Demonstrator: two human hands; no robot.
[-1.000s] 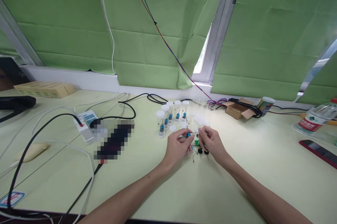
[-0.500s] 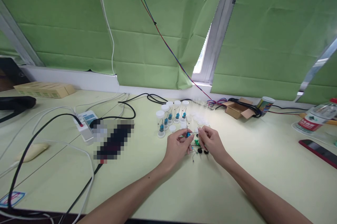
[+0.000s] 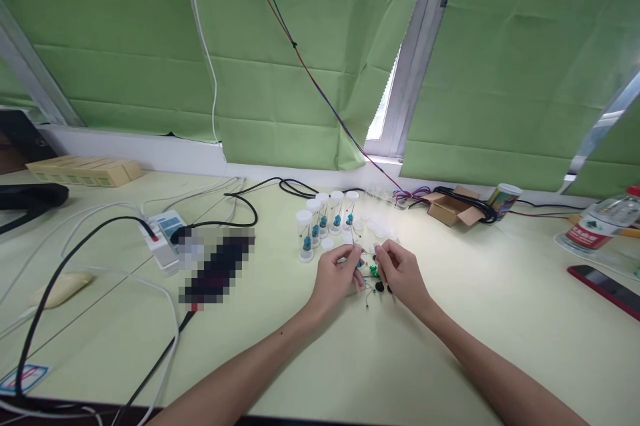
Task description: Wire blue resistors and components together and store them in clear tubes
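Observation:
My left hand point(image 3: 336, 279) is closed around a small blue part point(image 3: 359, 264) that has thin metal rods sticking out; the fingers cover most of it. Opposite it, my right hand point(image 3: 404, 274) pinches the end of a thin metal rod point(image 3: 369, 253) that reaches across to the left fingertips. Below and between the hands lie a small green part point(image 3: 374, 271), black round pieces point(image 3: 380, 287) and loose thin rods point(image 3: 367, 298). Just behind stand several transparent capped tubes point(image 3: 305, 236), each with a blue part and rods inside.
White round caps point(image 3: 328, 245) lie by the tubes. Farther right are an open cardboard box point(image 3: 450, 207), a can point(image 3: 504, 201), a water bottle point(image 3: 597, 223) and a phone point(image 3: 607, 289). A power strip point(image 3: 163, 243) and a pixelated dark object point(image 3: 217, 269) lie left, among cables.
The blue part has turned and sunk lower in my left fingers, now mostly hidden. My right hand has shifted slightly, still at the rod.

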